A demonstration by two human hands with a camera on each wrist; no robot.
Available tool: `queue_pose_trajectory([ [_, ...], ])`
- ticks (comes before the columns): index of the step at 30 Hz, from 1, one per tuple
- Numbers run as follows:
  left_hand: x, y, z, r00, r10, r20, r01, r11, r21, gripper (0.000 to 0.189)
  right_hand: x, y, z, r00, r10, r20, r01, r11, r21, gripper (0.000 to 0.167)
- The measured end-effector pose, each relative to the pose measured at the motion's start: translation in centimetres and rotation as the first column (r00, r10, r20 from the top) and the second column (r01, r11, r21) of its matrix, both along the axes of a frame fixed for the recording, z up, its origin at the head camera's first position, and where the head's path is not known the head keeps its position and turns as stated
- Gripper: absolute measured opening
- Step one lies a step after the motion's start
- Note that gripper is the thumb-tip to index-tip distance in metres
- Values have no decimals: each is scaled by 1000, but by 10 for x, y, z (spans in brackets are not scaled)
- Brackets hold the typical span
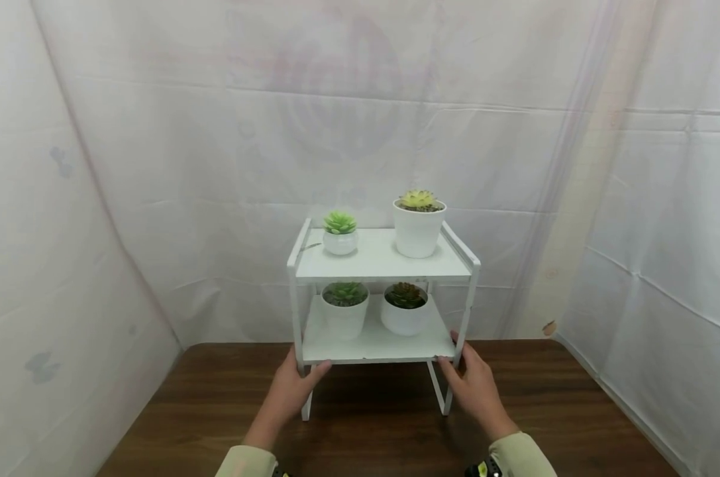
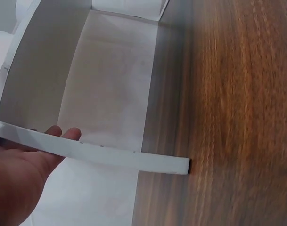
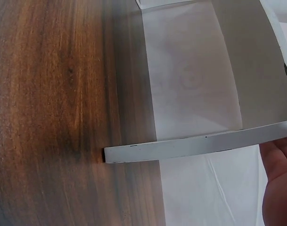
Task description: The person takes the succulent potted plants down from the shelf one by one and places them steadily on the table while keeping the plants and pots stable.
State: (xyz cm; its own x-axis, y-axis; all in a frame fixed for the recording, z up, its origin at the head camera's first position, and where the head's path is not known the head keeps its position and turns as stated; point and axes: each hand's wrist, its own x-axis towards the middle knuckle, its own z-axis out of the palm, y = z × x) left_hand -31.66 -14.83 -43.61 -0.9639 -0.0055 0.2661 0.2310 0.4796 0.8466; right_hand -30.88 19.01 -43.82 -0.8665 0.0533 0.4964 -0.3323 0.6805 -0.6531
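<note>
Gripping a white rack [image 1: 368, 255] low down — hands [image 1: 291, 387] [image 1: 477, 386] either side, succulents [image 1: 340, 224] above

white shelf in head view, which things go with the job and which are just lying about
Likely the job: white shelf, left hand and right hand gripping it, upper left plant, upper right plant, lower left plant, lower right plant

Just surroundings: wooden table, white cloth backdrop
</note>
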Motion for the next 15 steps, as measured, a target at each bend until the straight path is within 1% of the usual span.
queue_pose_trajectory([
  [7,-1,-1,-1,1000,3,-24,-3,1000,2,85,-1,0,-2,999,-9,-45,9,1000,11,59],
  [9,-1,-1,0,1000,-11,-17,12,1000,17,82,0,0,-2,998,-11,-54,12,1000,16,58],
  [15,1,-1,3,998,-47,38,44,996,75,71,-1,0,-4,998,-13,-63,14,1000,17,57],
])
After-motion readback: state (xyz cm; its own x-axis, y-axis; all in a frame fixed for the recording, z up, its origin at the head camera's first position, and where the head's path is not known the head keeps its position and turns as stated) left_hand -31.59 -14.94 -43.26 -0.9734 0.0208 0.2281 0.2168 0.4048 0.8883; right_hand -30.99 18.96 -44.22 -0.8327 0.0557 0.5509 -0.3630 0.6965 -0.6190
